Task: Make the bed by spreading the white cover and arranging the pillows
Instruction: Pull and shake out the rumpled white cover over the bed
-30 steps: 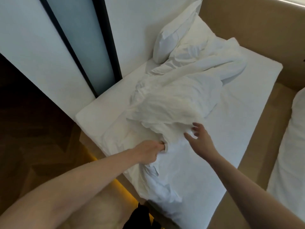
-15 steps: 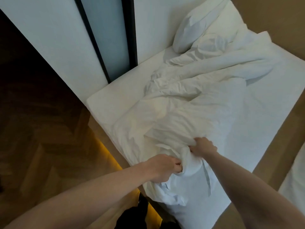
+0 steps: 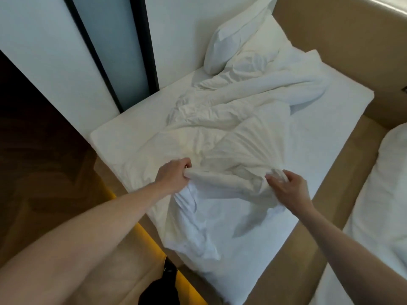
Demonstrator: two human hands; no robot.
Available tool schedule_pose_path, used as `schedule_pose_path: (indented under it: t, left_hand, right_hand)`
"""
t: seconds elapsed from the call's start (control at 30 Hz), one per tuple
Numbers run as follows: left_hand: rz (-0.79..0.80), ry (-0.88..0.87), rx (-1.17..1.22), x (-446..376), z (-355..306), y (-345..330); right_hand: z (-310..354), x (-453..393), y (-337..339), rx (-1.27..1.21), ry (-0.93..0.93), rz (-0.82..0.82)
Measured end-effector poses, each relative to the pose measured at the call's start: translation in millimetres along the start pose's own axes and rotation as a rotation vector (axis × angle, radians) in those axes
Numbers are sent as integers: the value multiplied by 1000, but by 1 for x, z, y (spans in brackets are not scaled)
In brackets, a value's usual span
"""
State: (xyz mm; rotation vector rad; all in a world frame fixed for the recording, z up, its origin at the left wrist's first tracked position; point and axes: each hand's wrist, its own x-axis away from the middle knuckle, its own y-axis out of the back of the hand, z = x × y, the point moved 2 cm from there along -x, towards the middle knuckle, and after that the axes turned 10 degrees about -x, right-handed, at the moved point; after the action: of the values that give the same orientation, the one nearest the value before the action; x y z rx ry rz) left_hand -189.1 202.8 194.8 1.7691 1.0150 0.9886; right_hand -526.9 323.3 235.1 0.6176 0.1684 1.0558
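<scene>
A crumpled white cover [image 3: 231, 133] lies bunched along the middle of the bed's white mattress [image 3: 326, 133]. My left hand [image 3: 174, 173] grips a fold of the cover near the foot of the bed. My right hand [image 3: 286, 188] pinches another bunch of the same cover, about a forearm's length to the right. Between the two hands the cloth is stretched a little. A white pillow [image 3: 240, 38] leans against the wall at the head of the bed, with the cover's far end piled against it.
A white wall with a dark-framed glass panel [image 3: 114, 56] runs along the bed's left side. A tan padded frame [image 3: 343, 40] borders the head and right side. A second white bed [image 3: 378, 216] lies at the right. Wooden floor [image 3: 33, 172] at the left, with a yellow light strip under the bed.
My right hand went from open above the cover to gripping it. Both hands have moved apart, pulling the bunched edge wider towards the foot of the bed.
</scene>
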Motion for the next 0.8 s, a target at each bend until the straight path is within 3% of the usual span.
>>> schedule_pose_path:
  t: [0.17, 0.33, 0.57, 0.63, 0.8]
  left_hand:
    - [-211, -91, -84, 8, -71, 29]
    - [-353, -41, -89, 41, -78, 18]
    - [-369, 214, -237, 70, -54, 9]
    - [-321, 232, -272, 71, -51, 5]
    - [-64, 147, -250, 91, -106, -47]
  right_hand:
    - [-23, 26, 84, 141, 104, 16]
    - [-67, 52, 156, 295, 300, 12]
    - [-139, 141, 250, 301, 429, -281]
    - [-176, 165, 243, 360, 380, -198]
    - [-267, 175, 160, 547, -37, 293]
